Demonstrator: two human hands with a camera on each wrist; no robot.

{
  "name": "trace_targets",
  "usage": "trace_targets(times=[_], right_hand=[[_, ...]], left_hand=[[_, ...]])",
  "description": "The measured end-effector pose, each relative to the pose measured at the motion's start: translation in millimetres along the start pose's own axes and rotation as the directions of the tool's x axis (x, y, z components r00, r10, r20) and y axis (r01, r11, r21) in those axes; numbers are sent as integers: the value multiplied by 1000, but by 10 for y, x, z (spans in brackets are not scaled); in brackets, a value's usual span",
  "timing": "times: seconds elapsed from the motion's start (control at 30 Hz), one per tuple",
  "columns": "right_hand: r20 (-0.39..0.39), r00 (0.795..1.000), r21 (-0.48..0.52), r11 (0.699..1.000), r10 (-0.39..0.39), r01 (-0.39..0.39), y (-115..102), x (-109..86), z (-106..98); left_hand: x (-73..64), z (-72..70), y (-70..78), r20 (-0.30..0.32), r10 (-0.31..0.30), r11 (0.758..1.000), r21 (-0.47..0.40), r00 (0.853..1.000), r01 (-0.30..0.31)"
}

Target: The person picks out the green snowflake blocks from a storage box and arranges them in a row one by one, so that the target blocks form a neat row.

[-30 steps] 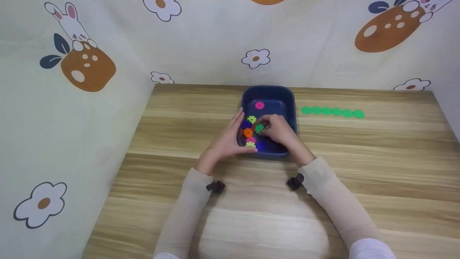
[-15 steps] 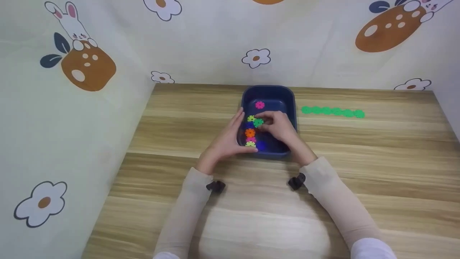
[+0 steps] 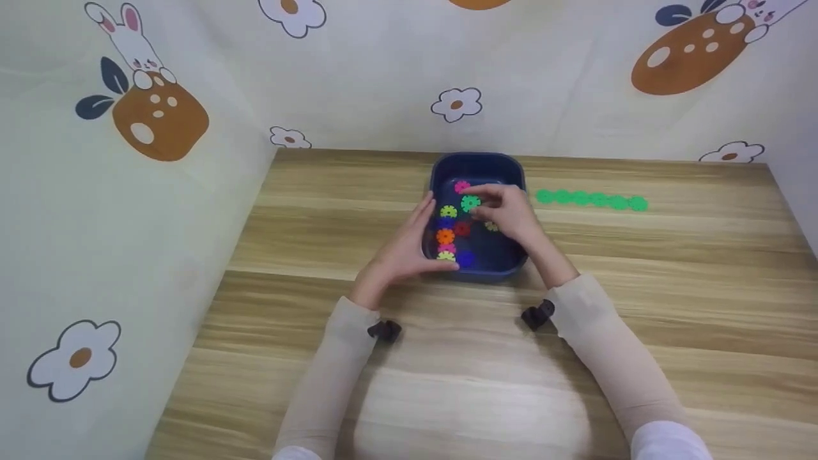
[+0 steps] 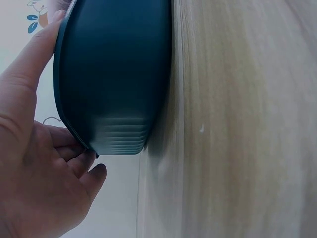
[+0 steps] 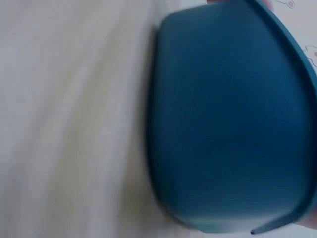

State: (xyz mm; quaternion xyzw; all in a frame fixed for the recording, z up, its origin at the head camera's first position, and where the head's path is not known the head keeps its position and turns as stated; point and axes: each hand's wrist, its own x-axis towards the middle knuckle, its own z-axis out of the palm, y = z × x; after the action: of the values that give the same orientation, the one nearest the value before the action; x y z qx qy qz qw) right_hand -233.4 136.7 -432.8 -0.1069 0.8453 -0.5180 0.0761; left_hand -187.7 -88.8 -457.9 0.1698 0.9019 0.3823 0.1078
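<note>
A dark blue plastic bin [image 3: 478, 155] stands on the wooden table with small flower-shaped interlocking discs in it. My left hand [image 3: 401, 250] holds the bin by its left side, thumb across the front rim; the left wrist view shows its fingers bent at the rim. Inside the bin, my right hand [image 3: 510, 212] pinches a green disc [image 3: 470, 204] between thumb and fingers. Along the left wall lie yellow, blue, pink discs and an orange disc [image 3: 445, 236]. A red disc [image 3: 462, 229] is beside them, and a pink disc [image 3: 461, 187] lies farther back. The right wrist view shows mostly the bin's outer wall [image 5: 228, 119].
To the right of the bin, a row of joined green discs [image 3: 591, 199] lies on the table [image 3: 690, 275]. A patterned cloth with flowers and rabbits hangs behind and at both sides. Each sleeve cuff carries a small black camera [image 3: 385, 331].
My right hand has lifted the green disc away from the left-wall discs, back and slightly right. The red disc and a pale yellow one now show. My left hand stays put.
</note>
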Motion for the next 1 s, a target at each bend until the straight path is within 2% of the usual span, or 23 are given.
trace_targets(times=[0.2, 0.47, 0.63, 0.77, 0.87, 1.0], right_hand=[[-46, 998, 59, 998, 40, -37, -31, -4, -230], [-139, 990, 139, 990, -18, 37, -2, -42, -606], [-205, 979, 176, 984, 5, 32, 95, -61, -876], [-267, 963, 293, 955, 41, 41, 176, -111, -1078], [-316, 946, 395, 916, 65, 69, 238, -170, -1215], [-369, 924, 454, 887, 104, 82, 332, -237, -1400]], left_hand=[[-1, -1, 0, 1, -5, 1000, -7, 1000, 5], [2, 1, 8, -8, 9, 1000, 2, 1000, -9], [10, 6, -3, -9, 3, 1000, 9, 1000, -3], [9, 2, -8, -6, -1, 1000, 16, 1000, 1], [6, 1, -2, -5, -6, 1000, 16, 1000, 6], [4, 10, 10, -5, -14, 1000, 16, 1000, 14]])
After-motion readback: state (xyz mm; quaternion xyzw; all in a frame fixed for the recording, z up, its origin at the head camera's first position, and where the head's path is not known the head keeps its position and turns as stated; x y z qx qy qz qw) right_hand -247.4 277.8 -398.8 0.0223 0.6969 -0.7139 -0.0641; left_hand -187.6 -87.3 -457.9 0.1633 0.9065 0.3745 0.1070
